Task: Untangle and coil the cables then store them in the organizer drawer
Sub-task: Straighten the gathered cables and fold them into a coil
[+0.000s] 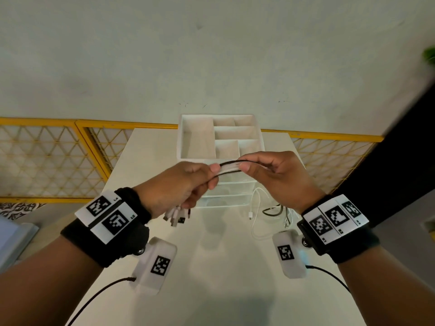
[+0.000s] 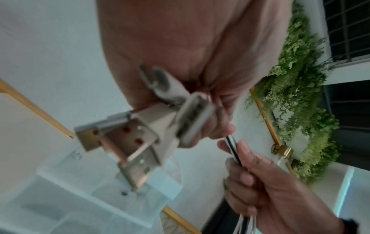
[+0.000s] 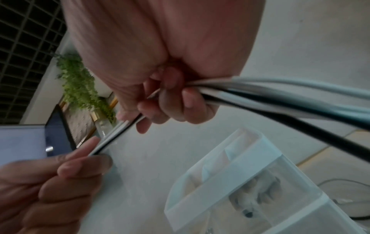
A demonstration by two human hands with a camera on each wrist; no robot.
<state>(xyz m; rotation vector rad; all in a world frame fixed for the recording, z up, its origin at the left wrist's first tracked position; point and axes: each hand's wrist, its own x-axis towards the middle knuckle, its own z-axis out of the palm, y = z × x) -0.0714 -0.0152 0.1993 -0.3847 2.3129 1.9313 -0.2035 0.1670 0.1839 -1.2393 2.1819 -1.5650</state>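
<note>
Both hands hold one bundle of white and black cables (image 1: 229, 167) in the air in front of the organizer (image 1: 219, 137). My left hand (image 1: 186, 184) grips the bundle in a fist, and several USB plugs (image 1: 176, 216) hang out below it; the plugs (image 2: 140, 134) fill the left wrist view. My right hand (image 1: 270, 170) pinches the same strands a little to the right, its fingers (image 3: 172, 101) curled round the cables (image 3: 280, 98). The loose ends trail down to the table (image 1: 211, 267) at the right.
The white organizer has an open divided top tray and clear drawers (image 1: 226, 196) below. Loose white and black cable (image 1: 270, 212) lies on the table by the right wrist. A yellow lattice fence (image 1: 58, 156) runs behind. Green foliage (image 2: 300, 95) hangs on the wall.
</note>
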